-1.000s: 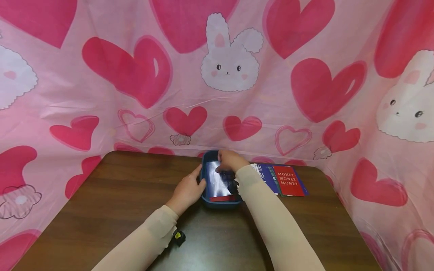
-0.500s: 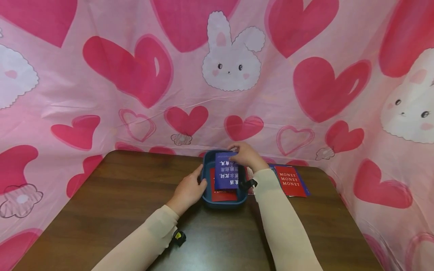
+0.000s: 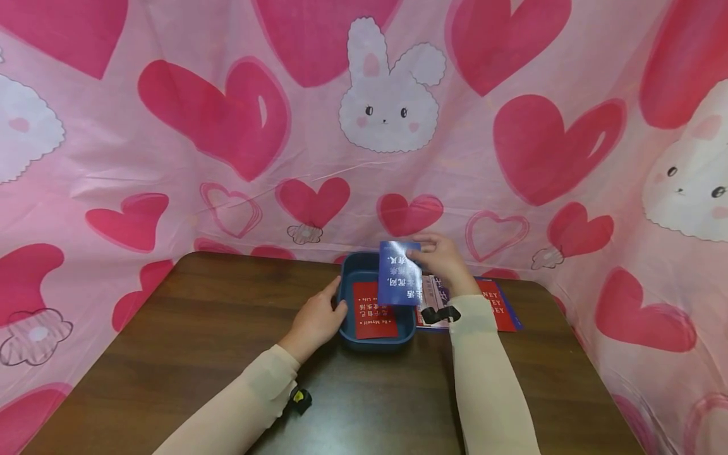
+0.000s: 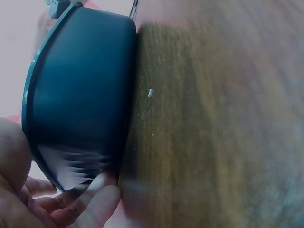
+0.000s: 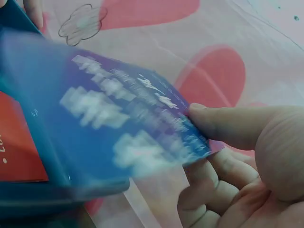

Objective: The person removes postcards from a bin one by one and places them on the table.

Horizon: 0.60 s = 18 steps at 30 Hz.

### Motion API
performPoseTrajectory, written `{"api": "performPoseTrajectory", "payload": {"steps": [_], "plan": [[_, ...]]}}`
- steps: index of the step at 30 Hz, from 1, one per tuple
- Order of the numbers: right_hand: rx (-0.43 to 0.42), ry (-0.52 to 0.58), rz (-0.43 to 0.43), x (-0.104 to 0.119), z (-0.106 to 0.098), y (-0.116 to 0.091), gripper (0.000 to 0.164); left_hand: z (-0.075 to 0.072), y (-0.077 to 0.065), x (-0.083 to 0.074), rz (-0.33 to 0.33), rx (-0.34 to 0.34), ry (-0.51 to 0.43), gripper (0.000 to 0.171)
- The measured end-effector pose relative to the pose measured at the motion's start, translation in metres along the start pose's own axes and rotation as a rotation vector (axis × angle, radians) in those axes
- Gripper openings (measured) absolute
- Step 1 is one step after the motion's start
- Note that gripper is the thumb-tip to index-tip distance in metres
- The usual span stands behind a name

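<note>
A blue plastic bin point(image 3: 348, 338) stands on the table, a red card point(image 3: 375, 316) with white lettering lying in it. My left hand point(image 3: 315, 319) holds the bin's left side, thumb at the rim and fingers against the outer wall point(image 4: 80, 85). Above the bin's right side, my right hand point(image 3: 446, 259) pinches a blue-purple card point(image 3: 398, 278) with white characters by its edge. In the right wrist view the thumb point(image 5: 228, 121) lies on the card's face point(image 5: 47, 123), with curled fingers behind it. Motion blurs the card there.
Right of the bin lie several overlapping cards, including a red MONEY card point(image 3: 500, 309) and a pale printed one point(image 3: 430, 294). They lie partly behind the right hand and wrist camera point(image 3: 440, 314). A pink heart-print cloth point(image 3: 318, 145) hangs behind the brown table point(image 3: 239, 303).
My right hand has lifted the blue-purple card out of the bin and carried it right, uncovering the red card. The card's glossy back showed earlier. My left hand has stayed at the bin.
</note>
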State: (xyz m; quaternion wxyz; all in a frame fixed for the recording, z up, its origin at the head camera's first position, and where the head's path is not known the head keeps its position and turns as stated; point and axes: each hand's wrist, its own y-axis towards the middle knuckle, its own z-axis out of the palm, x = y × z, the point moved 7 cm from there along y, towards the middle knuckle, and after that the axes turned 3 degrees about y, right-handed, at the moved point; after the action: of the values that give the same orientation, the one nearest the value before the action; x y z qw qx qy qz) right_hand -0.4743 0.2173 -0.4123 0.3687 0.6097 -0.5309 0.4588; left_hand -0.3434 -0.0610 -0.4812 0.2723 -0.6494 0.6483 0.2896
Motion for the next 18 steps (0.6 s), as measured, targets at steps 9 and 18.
{"api": "performPoseTrajectory", "payload": {"steps": [9,18], "plan": [[-0.048,0.087,0.042,-0.004,-0.026,-0.006,0.05,0.001,0.002,0.003,0.02,-0.021,0.027,0.072],[-0.1,0.026,0.061,-0.005,-0.061,-0.022,0.057,0.001,0.003,0.003,0.006,-0.008,0.009,0.074]]}}
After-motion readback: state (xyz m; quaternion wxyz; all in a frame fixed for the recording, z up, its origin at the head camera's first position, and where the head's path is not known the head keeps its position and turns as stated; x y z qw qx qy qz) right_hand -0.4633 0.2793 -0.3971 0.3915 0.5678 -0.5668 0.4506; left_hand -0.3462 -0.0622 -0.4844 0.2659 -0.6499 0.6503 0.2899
